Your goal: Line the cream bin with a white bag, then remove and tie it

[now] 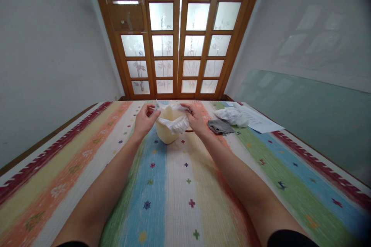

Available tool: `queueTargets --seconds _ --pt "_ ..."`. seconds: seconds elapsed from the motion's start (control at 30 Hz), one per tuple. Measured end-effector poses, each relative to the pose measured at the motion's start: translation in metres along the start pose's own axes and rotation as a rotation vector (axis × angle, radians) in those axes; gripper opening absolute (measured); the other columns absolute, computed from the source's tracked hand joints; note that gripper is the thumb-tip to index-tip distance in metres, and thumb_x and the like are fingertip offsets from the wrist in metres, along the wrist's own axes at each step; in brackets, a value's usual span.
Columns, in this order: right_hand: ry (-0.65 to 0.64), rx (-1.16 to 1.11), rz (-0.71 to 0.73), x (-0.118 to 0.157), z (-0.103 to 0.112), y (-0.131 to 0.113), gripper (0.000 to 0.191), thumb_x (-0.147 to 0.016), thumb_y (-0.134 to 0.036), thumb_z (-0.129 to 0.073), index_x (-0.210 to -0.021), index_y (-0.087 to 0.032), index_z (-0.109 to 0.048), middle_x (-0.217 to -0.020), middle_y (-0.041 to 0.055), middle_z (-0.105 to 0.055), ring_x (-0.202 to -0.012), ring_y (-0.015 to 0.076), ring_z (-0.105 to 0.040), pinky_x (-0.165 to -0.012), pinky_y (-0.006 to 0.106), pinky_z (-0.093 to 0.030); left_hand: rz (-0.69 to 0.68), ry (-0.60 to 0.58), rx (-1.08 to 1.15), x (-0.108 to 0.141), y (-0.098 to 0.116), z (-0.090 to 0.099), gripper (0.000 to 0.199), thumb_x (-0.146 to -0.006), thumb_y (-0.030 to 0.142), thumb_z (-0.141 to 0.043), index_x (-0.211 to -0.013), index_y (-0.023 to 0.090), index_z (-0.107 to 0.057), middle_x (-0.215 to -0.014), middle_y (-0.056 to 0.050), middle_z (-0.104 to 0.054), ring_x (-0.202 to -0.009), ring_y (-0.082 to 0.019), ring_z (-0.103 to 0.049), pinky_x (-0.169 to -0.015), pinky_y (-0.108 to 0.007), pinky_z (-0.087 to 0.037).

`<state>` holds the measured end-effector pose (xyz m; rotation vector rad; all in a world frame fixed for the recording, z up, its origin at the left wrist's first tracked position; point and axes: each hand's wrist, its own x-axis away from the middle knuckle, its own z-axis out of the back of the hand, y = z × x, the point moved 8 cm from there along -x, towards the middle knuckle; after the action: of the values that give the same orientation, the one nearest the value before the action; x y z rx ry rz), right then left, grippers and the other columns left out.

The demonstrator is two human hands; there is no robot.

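Note:
A small cream bin [165, 134] stands on the striped tablecloth, between my two hands. A thin white plastic bag [179, 124] lines it, its edge folded outward over the rim and hanging loosely down the near right side. At the rim's left, my left hand [145, 119] pinches the bag's edge between thumb and fingers. My right hand [195, 118] grips the bag's edge at the right of the rim, fingers on top. The far side of the bin is hidden by the bag.
To the right lie a folded grey cloth [219, 127], a crumpled white plastic bag [233, 115] and a printed sheet of paper [262, 120]. A greenish glass panel [307, 112] leans along the right wall. Wooden doors with glass panes [179, 46] stand beyond the table.

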<state>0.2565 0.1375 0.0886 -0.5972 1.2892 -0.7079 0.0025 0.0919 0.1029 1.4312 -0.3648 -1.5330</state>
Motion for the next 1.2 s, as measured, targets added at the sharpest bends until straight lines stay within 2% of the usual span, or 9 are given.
queueTargets --seconds 0.07,0.2,0.33,0.47,0.57,0.67,0.83,1.03,1.2 --pt "0.038 -0.037 -0.015 0.000 0.002 -0.007 0.035 -0.088 -0.026 -0.054 -0.118 -0.023 -0.071 -0.114 0.0049 -0.074 -0.105 0.0216 -0.067 -0.097 0.037 -0.052 0.029 -0.055 -0.098 -0.001 -0.007 -0.003 0.044 -0.082 0.044 -0.076 -0.118 0.022 -0.065 -0.095 -0.003 -0.073 -0.082 -0.019 -0.066 -0.077 -0.030 -0.051" --pt "0.114 -0.105 -0.102 -0.002 0.011 -0.006 0.033 -0.078 -0.024 -0.055 -0.109 -0.022 -0.068 -0.093 0.0015 -0.070 -0.079 0.0175 -0.063 -0.070 0.029 -0.048 0.048 -0.124 -0.285 -0.007 -0.021 0.001 0.024 -0.085 0.039 -0.067 -0.100 0.021 -0.071 -0.095 -0.005 -0.075 -0.085 -0.023 -0.067 -0.077 -0.032 -0.049" --pt "0.207 -0.082 -0.246 -0.006 0.031 0.017 0.029 -0.072 -0.026 -0.051 -0.098 -0.022 -0.064 -0.077 -0.0015 -0.060 -0.065 0.0155 -0.053 -0.060 0.027 -0.039 0.078 -0.072 -0.268 -0.016 -0.037 0.017 0.019 -0.085 0.032 -0.060 -0.092 0.020 -0.072 -0.086 -0.004 -0.074 -0.078 -0.022 -0.064 -0.070 -0.029 -0.045" --pt "0.209 0.089 -0.344 -0.010 0.043 0.031 0.024 -0.082 -0.041 -0.048 -0.089 -0.023 -0.062 -0.072 0.0007 -0.057 -0.067 0.0193 -0.051 -0.061 0.030 -0.038 0.141 0.044 -0.194 -0.022 -0.057 0.035 0.021 -0.082 0.029 -0.055 -0.086 0.019 -0.072 -0.075 -0.002 -0.067 -0.072 -0.020 -0.059 -0.063 -0.026 -0.038" --pt "0.121 0.216 -0.306 -0.013 0.041 0.023 0.043 -0.091 -0.058 -0.042 -0.083 -0.022 -0.063 -0.079 0.0037 -0.063 -0.078 0.0216 -0.057 -0.069 0.031 -0.042 0.201 0.129 -0.179 -0.023 -0.074 0.045 0.020 -0.080 0.030 -0.053 -0.076 0.018 -0.069 -0.067 -0.001 -0.060 -0.068 -0.019 -0.054 -0.062 -0.026 -0.035" --pt "-0.071 0.368 -0.263 -0.013 0.028 0.012 0.051 -0.091 -0.068 -0.049 -0.084 -0.020 -0.065 -0.085 0.0051 -0.067 -0.085 0.0222 -0.060 -0.075 0.031 -0.042 0.225 0.190 -0.172 -0.024 -0.087 0.052 0.019 -0.079 0.029 -0.051 -0.070 0.019 -0.065 -0.065 0.000 -0.057 -0.066 -0.019 -0.051 -0.062 -0.026 -0.033" --pt "-0.344 0.502 -0.243 -0.007 0.018 0.012 0.032 -0.085 -0.051 -0.068 -0.087 -0.020 -0.068 -0.085 0.0025 -0.071 -0.080 0.0198 -0.061 -0.071 0.029 -0.041 0.247 0.261 -0.137 -0.025 -0.101 0.062 0.018 -0.077 0.026 -0.049 -0.069 0.020 -0.063 -0.064 0.000 -0.055 -0.067 -0.019 -0.050 -0.063 -0.026 -0.034" --pt "-0.144 0.522 -0.007 -0.015 0.031 -0.006 0.012 -0.089 -0.033 -0.062 -0.091 -0.021 -0.067 -0.085 0.0023 -0.068 -0.082 0.0204 -0.061 -0.074 0.030 -0.042 0.228 0.323 -0.012 -0.024 -0.098 0.067 0.016 -0.074 0.026 -0.050 -0.072 0.019 -0.065 -0.069 0.000 -0.058 -0.070 -0.017 -0.051 -0.065 -0.025 -0.036" --pt "-0.014 0.501 0.252 -0.011 0.033 -0.042 0.016 -0.090 -0.017 -0.053 -0.097 -0.021 -0.067 -0.097 0.0059 -0.061 -0.091 0.0216 -0.060 -0.083 0.034 -0.045 0.243 0.313 0.253 -0.029 -0.098 0.061 0.027 -0.064 0.028 -0.054 -0.082 0.017 -0.069 -0.078 -0.002 -0.065 -0.073 -0.016 -0.054 -0.068 -0.025 -0.039"
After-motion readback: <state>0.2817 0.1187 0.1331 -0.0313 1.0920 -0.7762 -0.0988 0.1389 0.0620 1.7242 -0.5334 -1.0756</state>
